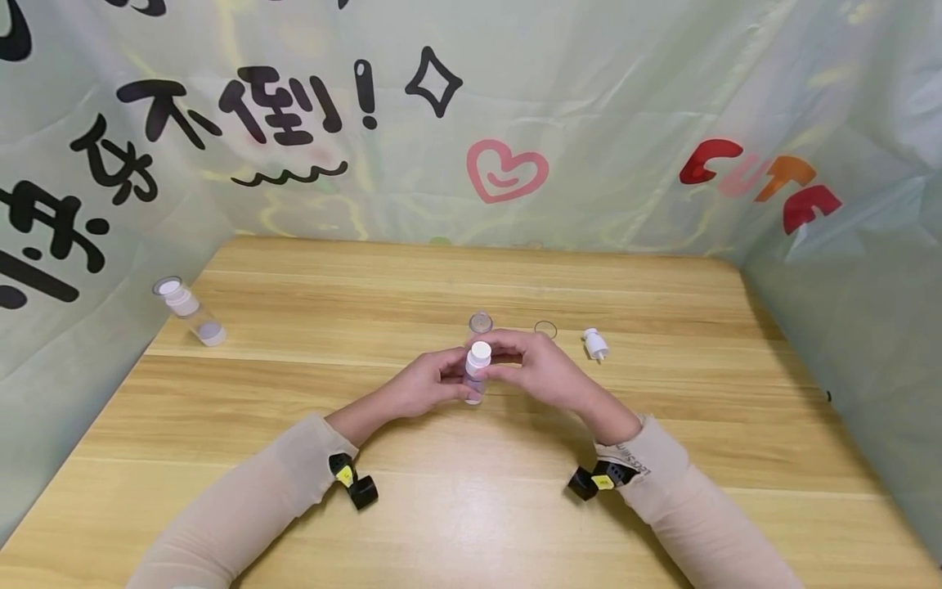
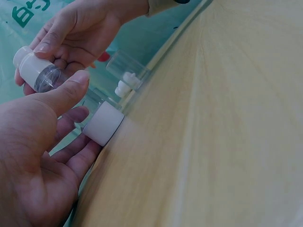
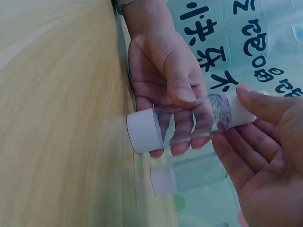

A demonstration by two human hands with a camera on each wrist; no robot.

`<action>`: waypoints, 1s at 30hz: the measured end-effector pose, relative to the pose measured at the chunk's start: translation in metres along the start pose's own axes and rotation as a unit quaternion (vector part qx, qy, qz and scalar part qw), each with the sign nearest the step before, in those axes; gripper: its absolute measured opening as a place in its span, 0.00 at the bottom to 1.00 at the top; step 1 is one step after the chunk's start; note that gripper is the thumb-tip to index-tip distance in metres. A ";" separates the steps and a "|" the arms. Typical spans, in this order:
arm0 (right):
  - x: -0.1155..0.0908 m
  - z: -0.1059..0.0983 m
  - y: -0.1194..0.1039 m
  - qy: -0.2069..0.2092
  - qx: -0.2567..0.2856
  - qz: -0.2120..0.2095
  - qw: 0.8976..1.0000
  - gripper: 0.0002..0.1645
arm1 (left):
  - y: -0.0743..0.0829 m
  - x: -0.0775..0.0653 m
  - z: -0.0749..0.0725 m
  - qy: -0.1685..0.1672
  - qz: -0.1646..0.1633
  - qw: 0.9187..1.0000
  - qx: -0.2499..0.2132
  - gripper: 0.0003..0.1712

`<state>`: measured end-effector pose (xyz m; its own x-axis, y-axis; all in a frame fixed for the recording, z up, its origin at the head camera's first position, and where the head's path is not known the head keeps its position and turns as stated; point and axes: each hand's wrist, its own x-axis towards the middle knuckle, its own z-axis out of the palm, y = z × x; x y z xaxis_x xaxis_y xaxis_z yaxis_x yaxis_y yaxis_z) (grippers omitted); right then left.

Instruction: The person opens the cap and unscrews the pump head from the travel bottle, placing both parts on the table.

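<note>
We curl our left hand [image 1: 423, 384] round the clear bottle [image 3: 189, 122], while our right hand [image 1: 543, 372] pinches its white top [image 3: 239, 112].

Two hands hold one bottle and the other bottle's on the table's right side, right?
Not quite: the other bottle is on the left side of the table, as the head view shows. The left hand and right hand do hold one bottle.

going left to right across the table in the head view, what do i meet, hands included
Standing bottle with a white collar → left hand → bottle held between the hands → right hand → small white pump piece
</note>
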<state>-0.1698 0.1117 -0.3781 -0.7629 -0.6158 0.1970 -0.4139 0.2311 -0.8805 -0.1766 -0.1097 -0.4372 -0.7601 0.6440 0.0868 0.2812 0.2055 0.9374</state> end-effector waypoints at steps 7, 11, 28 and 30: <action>0.000 -0.002 0.000 -0.024 0.026 0.003 0.999 0.22 | -0.001 0.001 0.000 0.004 0.001 1.000 0.009 0.30; 0.000 -0.003 -0.001 -0.019 -0.011 -0.008 1.000 0.28 | -0.001 0.001 0.000 0.005 0.000 1.000 0.016 0.27; -0.004 0.013 -0.009 0.098 -0.160 -0.070 0.980 0.32 | -0.001 0.000 0.000 0.006 -0.008 1.000 0.013 0.21; -0.004 0.016 -0.009 0.106 -0.160 -0.072 0.979 0.31 | -0.002 0.000 0.000 0.004 -0.009 1.000 0.010 0.20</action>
<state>-0.1551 0.1001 -0.3781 -0.7570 -0.4971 0.4240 -0.6331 0.3978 -0.6640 -0.1774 -0.1097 -0.4392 -0.7699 0.6339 0.0735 0.2791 0.2310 0.9321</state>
